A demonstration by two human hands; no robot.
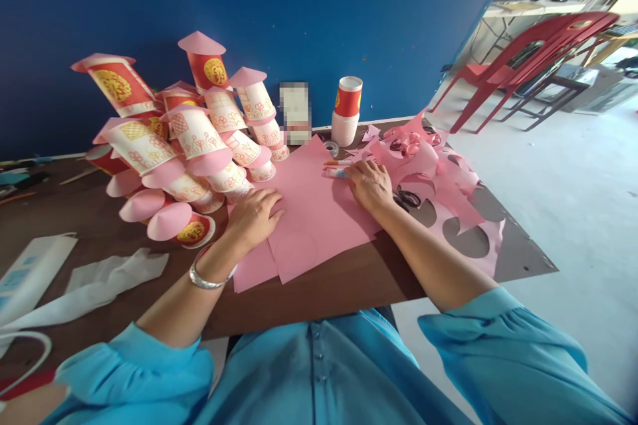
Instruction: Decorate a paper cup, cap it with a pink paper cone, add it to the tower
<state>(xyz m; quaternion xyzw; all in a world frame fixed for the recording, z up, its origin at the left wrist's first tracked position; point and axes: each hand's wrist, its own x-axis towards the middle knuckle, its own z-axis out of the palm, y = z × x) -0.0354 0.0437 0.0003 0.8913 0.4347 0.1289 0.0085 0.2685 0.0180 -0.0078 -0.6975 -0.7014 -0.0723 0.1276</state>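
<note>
My left hand [256, 216] lies palm down at the left edge of the pink paper sheets [304, 239], fingers stretched and thumb apart, holding nothing. A faint round outline shows on the top sheet. Toward the sheet's right side, my right hand [371, 186] has its fingers bent over the ends of slim pens [335, 172], one whitish and one orange; the fingertips are partly hidden. Black-handled scissors [409, 198] lie beside my right wrist. To the left, close to my left hand, stand and lie several decorated paper cups [197, 131] with pink paper cones and discs.
Pink paper scraps [456, 182] with round holes cover the table's right side. A cup stack [346, 113] and a tape roll [330, 147] stand near the blue wall [299, 13]. White wrapping [107, 279] lies at left. Red chairs [528, 60] stand beyond the table.
</note>
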